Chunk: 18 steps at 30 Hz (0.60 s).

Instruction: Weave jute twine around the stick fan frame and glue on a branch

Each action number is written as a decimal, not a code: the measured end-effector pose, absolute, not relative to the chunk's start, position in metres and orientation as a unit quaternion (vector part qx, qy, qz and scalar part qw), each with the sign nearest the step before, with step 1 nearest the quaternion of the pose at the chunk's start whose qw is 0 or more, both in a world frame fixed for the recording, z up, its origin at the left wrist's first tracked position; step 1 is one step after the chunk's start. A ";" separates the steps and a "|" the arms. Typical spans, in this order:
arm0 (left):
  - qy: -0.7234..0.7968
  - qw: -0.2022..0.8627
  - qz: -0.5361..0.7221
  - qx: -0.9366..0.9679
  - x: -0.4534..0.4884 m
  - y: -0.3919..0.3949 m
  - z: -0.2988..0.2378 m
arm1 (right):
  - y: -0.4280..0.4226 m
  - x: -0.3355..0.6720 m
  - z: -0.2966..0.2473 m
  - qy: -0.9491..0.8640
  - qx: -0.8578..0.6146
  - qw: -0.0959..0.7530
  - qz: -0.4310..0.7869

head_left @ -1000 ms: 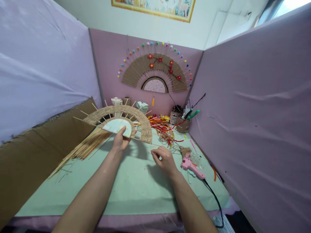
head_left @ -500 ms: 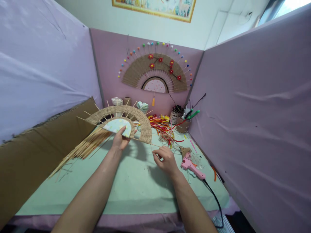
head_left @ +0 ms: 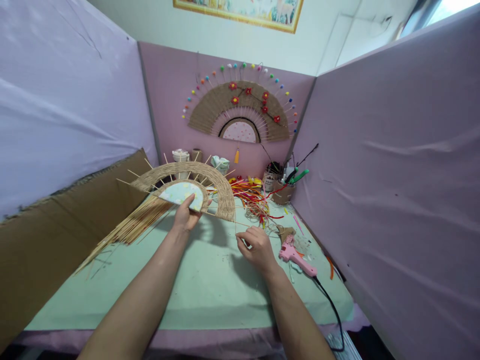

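Forearms (head_left: 144, 285) lean in over the pale green worktop (head_left: 202, 307), one from each side. To the right lies a pink glue gun (head_left: 298, 260), its black cord (head_left: 335, 312) trailing off the near edge. Further in, the left hand (head_left: 186, 215) is closed on a fan (head_left: 180, 192), thumb across its patterned half-round centre, the other fingers mostly hidden behind. That fan is held tilted above the worktop, bare stick ends poking past its woven band. The right hand (head_left: 257, 245) is near the fan's lower right corner, thumb and forefinger pinched together on a thin strand (head_left: 236, 228) running up to that corner, the remaining fingers curled.

Along the left stands cardboard (head_left: 75, 215), with a bundle of sticks (head_left: 131, 220) lying beside it. Beyond the right hand is a heap of red, orange and yellow strips (head_left: 247, 190). At the back right, a brown pot (head_left: 283, 194) holds green-handled tools (head_left: 300, 176); behind the fan I see a white tub (head_left: 180, 155) and a brown spool (head_left: 196, 155). On the pink panel (head_left: 168, 100) spreads a hanging fan (head_left: 206, 110) with red flowers, coloured balls and a yellow tassel (head_left: 236, 156). Higher still, a gold-framed picture (head_left: 240, 14) is cut off at the top.
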State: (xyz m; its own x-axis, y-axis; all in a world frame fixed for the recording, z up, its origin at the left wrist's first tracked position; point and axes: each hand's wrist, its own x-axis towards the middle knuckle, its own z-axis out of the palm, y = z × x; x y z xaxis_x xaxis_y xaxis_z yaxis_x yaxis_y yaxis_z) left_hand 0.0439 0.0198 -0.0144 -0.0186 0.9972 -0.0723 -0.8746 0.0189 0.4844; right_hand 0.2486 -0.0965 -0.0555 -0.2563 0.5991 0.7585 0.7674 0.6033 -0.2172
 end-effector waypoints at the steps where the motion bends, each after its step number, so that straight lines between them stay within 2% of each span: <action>1: 0.206 0.682 0.685 0.156 0.045 0.020 -0.015 | -0.096 0.248 -0.056 -0.791 -0.430 0.425 -0.097; 5: 0.212 0.674 0.682 0.191 0.047 0.019 -0.017 | -0.095 0.250 -0.057 -0.788 -0.430 0.432 -0.085; 12: 0.235 0.724 0.609 0.224 0.044 0.016 -0.017 | -0.095 0.256 -0.054 -0.687 -0.486 0.541 0.004; 18: 0.221 0.740 0.603 0.202 0.039 0.015 -0.013 | -0.097 0.254 -0.050 -0.649 -0.488 0.578 0.075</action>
